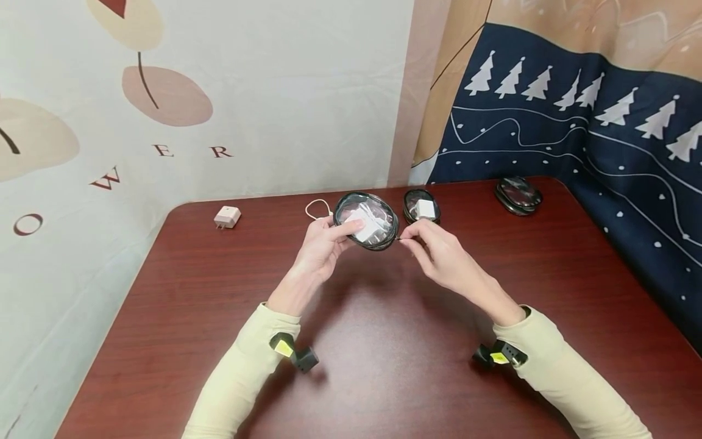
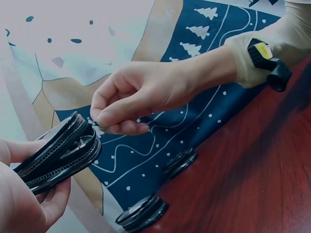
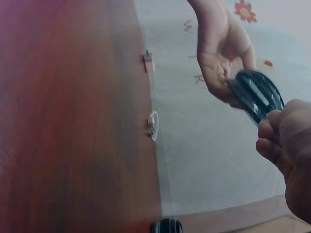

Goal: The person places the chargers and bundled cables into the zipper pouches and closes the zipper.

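Observation:
My left hand (image 1: 320, 250) holds a small oval pouch (image 1: 379, 227) above the table, thumb on its clear face. The pouch has black trim, and white items show through the clear side. In the left wrist view its zipper teeth (image 2: 53, 167) run along two edges that stand apart. At the pouch's right end, my right hand (image 1: 441, 256) pinches the small zipper pull (image 2: 94, 124) between thumb and forefinger. The right wrist view has the pouch (image 3: 260, 94) edge-on between both hands, its pull end hidden by the right fingers.
On the reddish-brown table (image 1: 378, 366), a white plug adapter (image 1: 227, 217) lies at the back left. A white cable (image 1: 315, 204) loops behind the left hand. A second pouch (image 1: 412, 201) with a white block stands behind the right hand; another pouch (image 1: 518, 195) lies back right.

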The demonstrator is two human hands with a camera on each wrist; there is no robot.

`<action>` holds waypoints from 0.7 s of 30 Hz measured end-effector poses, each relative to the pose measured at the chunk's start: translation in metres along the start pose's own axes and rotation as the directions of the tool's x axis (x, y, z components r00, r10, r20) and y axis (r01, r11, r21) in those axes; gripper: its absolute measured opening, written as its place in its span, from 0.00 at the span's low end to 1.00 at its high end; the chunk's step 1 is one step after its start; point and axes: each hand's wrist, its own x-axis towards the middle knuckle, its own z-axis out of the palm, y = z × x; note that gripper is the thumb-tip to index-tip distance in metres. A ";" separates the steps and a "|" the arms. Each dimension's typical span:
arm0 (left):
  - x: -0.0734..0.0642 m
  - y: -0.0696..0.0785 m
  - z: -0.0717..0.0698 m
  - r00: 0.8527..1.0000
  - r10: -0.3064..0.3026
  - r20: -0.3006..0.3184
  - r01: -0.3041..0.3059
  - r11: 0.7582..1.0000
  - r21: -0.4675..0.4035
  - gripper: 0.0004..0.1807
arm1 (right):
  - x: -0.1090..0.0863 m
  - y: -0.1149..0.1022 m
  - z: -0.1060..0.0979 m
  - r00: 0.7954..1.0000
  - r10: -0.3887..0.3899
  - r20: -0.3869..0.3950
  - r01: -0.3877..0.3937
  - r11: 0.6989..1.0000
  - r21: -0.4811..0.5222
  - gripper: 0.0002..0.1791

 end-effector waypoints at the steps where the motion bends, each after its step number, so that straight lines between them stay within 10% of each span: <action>1: 0.000 0.000 0.000 1.000 0.002 -0.008 -0.002 1.000 -0.005 0.12 | 0.000 -0.001 0.001 1.000 -0.007 0.006 0.007 1.000 -0.003 0.13; 21: 0.000 -0.009 0.015 0.984 0.019 -0.175 -0.042 0.991 -0.127 0.14 | 0.000 -0.020 0.040 0.991 -0.062 -0.116 0.056 0.997 -0.053 0.11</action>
